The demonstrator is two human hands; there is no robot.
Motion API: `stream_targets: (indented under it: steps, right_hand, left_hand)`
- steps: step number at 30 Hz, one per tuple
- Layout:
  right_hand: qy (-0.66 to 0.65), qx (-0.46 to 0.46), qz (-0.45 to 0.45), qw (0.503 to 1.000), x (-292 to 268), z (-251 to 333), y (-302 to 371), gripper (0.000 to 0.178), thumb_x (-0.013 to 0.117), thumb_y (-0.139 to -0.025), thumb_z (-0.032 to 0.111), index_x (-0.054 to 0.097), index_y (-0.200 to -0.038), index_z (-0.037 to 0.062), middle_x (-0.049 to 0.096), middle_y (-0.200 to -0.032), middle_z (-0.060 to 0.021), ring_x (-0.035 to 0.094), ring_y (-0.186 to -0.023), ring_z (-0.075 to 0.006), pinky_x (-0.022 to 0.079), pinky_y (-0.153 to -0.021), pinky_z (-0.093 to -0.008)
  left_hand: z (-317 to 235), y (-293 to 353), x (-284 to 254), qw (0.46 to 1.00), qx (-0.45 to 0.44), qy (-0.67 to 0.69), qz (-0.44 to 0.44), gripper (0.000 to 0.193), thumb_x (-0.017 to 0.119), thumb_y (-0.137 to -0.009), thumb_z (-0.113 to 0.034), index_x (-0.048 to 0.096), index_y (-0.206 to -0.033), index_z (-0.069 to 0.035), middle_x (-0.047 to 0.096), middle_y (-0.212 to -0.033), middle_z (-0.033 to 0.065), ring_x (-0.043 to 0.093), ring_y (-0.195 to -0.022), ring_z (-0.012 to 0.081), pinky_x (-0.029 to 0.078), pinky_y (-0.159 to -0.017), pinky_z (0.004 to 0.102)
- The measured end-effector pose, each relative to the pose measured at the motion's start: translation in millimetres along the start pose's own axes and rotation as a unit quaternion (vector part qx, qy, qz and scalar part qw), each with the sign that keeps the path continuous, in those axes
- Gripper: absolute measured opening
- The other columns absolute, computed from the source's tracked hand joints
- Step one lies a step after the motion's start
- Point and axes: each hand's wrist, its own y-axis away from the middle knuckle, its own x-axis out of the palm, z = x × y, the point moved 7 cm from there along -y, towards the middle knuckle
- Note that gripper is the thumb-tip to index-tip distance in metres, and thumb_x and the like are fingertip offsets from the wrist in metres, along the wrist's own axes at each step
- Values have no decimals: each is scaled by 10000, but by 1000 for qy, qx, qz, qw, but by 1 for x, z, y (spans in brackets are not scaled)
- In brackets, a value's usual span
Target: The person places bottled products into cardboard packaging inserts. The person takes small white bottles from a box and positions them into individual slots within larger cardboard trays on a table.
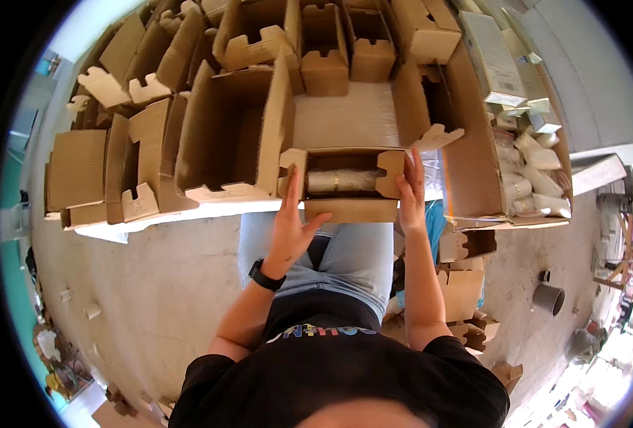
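A small open cardboard box [351,211] is held between my two hands at the table's near edge. Inside it lies a roll-shaped item [341,180] in clear or whitish wrapping with a thin yellowish band; its exact kind cannot be told. My left hand [293,225] grips the box's left side, fingers stretched along the notched left flap [293,160] and thumb toward the front panel. On the other side, my right hand [411,192] presses against the right flap [390,174]. The front panel hangs down toward me. The box's underside is hidden.
Several open cardboard boxes [227,135] crowd the table's left and back. To the right, a large carton [473,153] adjoins white boxes [493,60] and plastic-wrapped white items [534,171]. More boxes [463,292] lie on the floor at right, near a grey bin [548,299].
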Motion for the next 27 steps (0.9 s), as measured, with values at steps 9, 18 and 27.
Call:
stream_targets:
  steps: [9, 18, 27]
  right_hand:
    - [85, -47, 36, 995, 9, 8, -1, 610, 405, -942, 16, 244, -1524, 104, 316, -1530, -89, 290, -1411, -215, 222, -1145, -335]
    - [43, -54, 60, 996, 6, 11, -1, 486, 488, -978, 60, 366, -1447, 100, 338, -1511, -77, 295, -1403, -214, 223, -1147, -347]
    - [0, -22, -34, 999, -2, -2, 4, 369, 532, -991, 145, 469, -1342, 55, 459, -1410, -84, 398, -1317, -190, 264, -1121, -336]
  left_hand:
    - [1, 1, -2, 1000, -3, 9, -10, 980, 779, -782, -282, 166, -1511, -47, 341, -1495, 224, 398, -1336, 399, 403, -1054, 416]
    - [1, 1, -2, 1000, -12, 9, -6, 973, 781, -779, -263, 174, -1505, -37, 377, -1469, 231, 417, -1322, 399, 415, -1040, 421]
    - [4, 1, -1, 1000, -20, 13, -2, 981, 786, -783, -290, 174, -1518, -71, 331, -1506, 207, 386, -1358, 351, 410, -1048, 428]
